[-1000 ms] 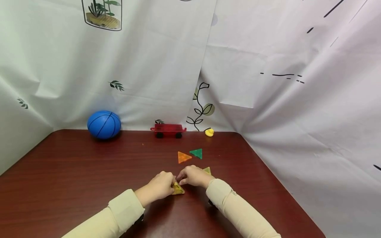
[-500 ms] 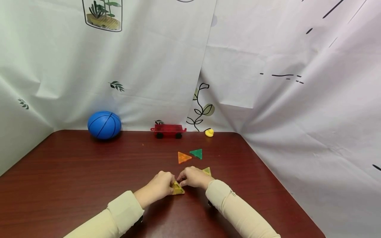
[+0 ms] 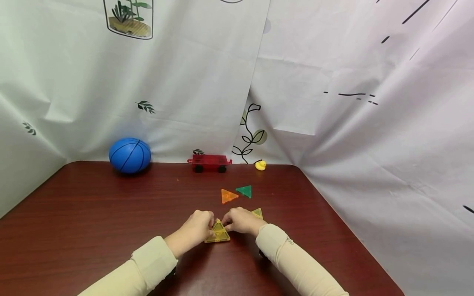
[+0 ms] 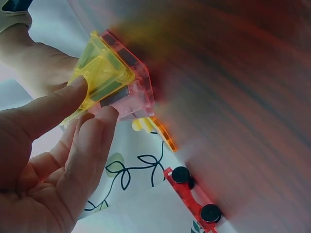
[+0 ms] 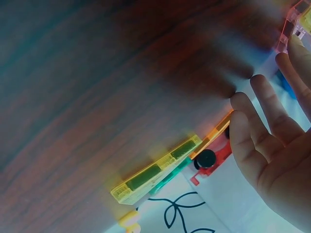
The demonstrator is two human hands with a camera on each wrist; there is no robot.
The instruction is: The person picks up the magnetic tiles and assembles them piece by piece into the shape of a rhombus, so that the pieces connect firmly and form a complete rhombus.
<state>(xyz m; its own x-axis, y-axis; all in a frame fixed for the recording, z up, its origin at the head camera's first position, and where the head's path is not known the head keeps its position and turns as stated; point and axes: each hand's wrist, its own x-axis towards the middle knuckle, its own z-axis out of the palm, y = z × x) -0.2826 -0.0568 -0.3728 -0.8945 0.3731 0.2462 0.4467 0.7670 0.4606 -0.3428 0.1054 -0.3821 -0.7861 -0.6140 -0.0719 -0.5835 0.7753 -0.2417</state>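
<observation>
A small see-through build of yellow magnetic triangle tiles stands on the table between both hands. Pink see-through tiles show at its base in the left wrist view. At its left side is my left hand, thumb against a yellow face and fingers loosely extended beside it. From the right, my right hand has its thumb and forefinger at the build's edge, while its other fingers spread out loosely in the right wrist view. Another yellow triangle tile lies behind the right wrist, partly hidden in the head view.
An orange triangle tile and a green one lie beyond the hands. Along the table's back edge are a blue ball, a red wheeled car base and a yellow toy duck. A white printed cloth hangs behind.
My left hand has shifted slightly left, uncovering more of the yellow build. The right hand stays almost where it was, at the build's right side.
</observation>
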